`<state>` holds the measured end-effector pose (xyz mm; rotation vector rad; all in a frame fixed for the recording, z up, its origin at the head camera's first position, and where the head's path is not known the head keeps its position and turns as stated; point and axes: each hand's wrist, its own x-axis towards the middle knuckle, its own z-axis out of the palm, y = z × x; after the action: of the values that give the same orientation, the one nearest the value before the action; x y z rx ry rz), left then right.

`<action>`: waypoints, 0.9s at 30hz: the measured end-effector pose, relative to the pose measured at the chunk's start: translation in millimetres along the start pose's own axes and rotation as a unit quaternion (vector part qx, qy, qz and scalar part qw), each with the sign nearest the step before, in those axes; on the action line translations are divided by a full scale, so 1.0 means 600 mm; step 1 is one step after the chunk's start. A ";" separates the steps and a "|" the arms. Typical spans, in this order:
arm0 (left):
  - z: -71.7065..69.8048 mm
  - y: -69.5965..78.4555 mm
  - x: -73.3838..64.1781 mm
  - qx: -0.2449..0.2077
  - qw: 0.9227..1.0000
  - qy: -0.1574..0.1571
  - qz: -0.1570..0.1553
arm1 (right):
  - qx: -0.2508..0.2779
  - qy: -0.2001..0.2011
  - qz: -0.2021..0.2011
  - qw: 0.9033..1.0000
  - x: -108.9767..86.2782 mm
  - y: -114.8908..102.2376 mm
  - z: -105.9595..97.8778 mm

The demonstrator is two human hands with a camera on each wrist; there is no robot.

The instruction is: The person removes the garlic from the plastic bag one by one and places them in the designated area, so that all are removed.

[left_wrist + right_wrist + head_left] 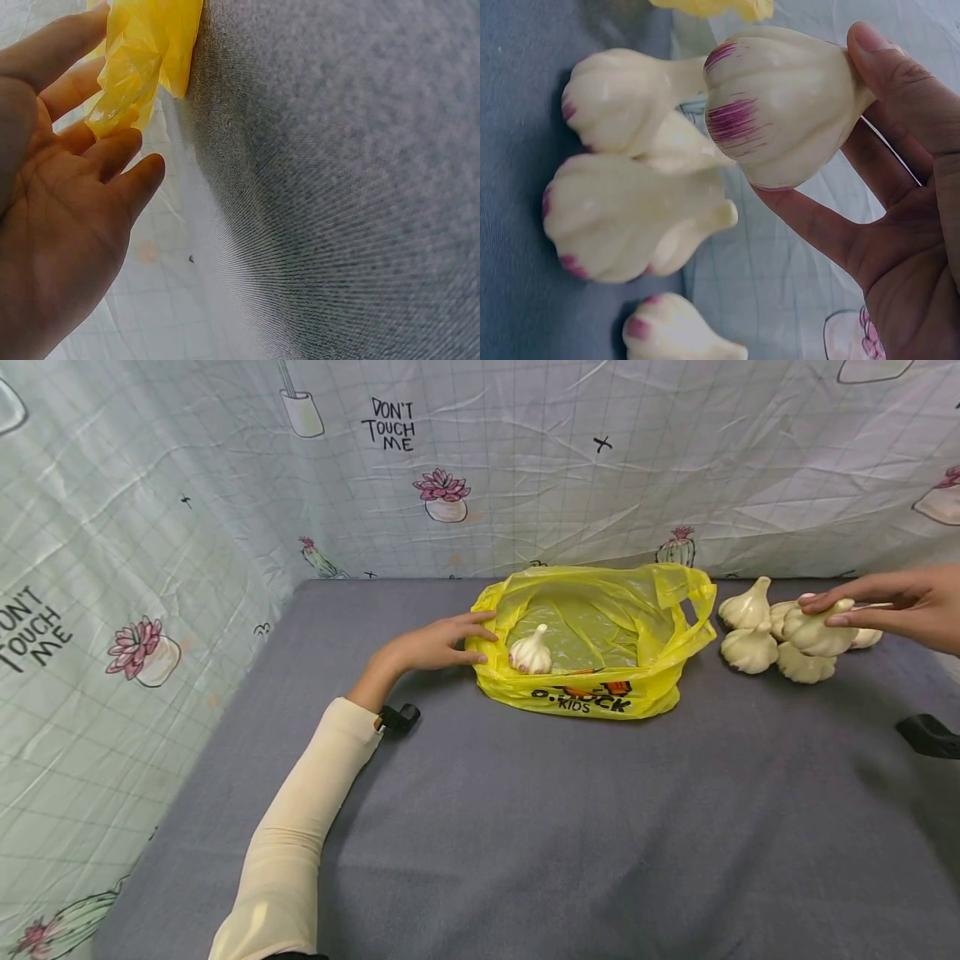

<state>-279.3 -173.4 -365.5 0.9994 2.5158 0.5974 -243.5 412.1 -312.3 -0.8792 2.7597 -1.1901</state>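
Observation:
A yellow plastic bag [585,693] lies with its mouth spread wide, and one garlic bulb [531,652] sits inside near its left side. My left hand [435,643] holds the bag's left rim, fingers over the edge and thumb lower down. In the left wrist view, crumpled yellow plastic [139,64] lies in front of some of the fingers. Right of the bag, my right hand [892,602] pinches a garlic bulb [780,109] between thumb and fingers, above a group of similar bulbs [750,647]. The held bulb is cream with purple streaks at its base.
A grey cloth [562,827] covers the table under everything. Patterned fabric [525,468] hangs close behind the bag and bulbs, and more hangs along the left side. Several bulbs [630,217] stand close together, some touching. The bag's handle loop [701,602] stands up beside them.

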 end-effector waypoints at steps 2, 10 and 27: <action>0.001 -0.001 0.001 0.002 1.000 0.000 -0.001 | 0.011 0.004 0.003 1.000 -0.006 0.010 -0.002; 0.005 -0.002 0.002 0.007 1.000 -0.002 -0.004 | 0.004 0.027 0.050 0.998 -0.026 0.052 -0.007; 0.009 0.000 -0.002 0.007 1.000 0.000 0.002 | 0.015 0.035 0.033 0.999 -0.053 0.112 -0.033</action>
<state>-275.9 -173.0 -369.7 1.0103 2.5213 0.5817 -254.3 478.3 -349.5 -0.7524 2.7930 -1.2702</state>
